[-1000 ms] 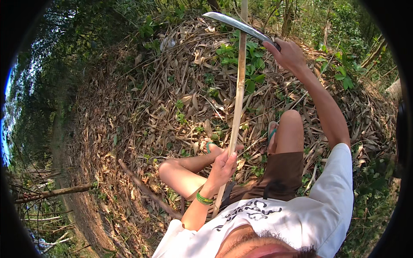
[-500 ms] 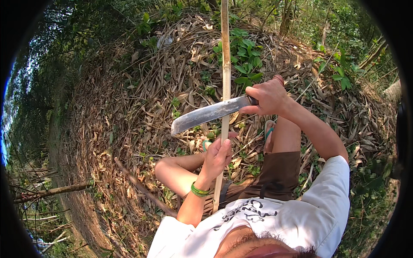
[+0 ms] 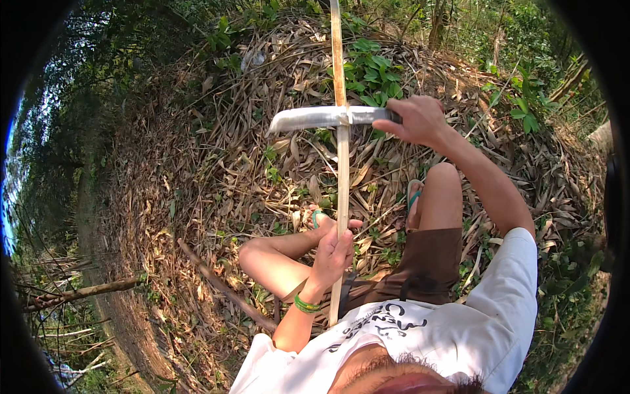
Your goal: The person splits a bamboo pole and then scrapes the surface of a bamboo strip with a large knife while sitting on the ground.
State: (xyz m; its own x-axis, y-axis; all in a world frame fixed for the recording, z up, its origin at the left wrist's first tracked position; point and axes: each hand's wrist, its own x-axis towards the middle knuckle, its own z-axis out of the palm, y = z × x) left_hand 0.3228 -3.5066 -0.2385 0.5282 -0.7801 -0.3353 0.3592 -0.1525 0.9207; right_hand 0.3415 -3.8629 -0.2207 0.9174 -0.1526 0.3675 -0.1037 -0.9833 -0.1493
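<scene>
Bamboo strip gripped by left hand; right hand clenching machete, now swung down crossing strip.

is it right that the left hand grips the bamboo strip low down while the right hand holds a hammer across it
Not quite. The head view shows the right hand holding a long machete, not a hammer, across the bamboo strip. The left hand does grip the strip low down.

Bamboo strip upright at centre, left hand gripping it low. Machete lies crosswise on it higher up, right hand at handle, right side. Dry leaves beneath.
</scene>
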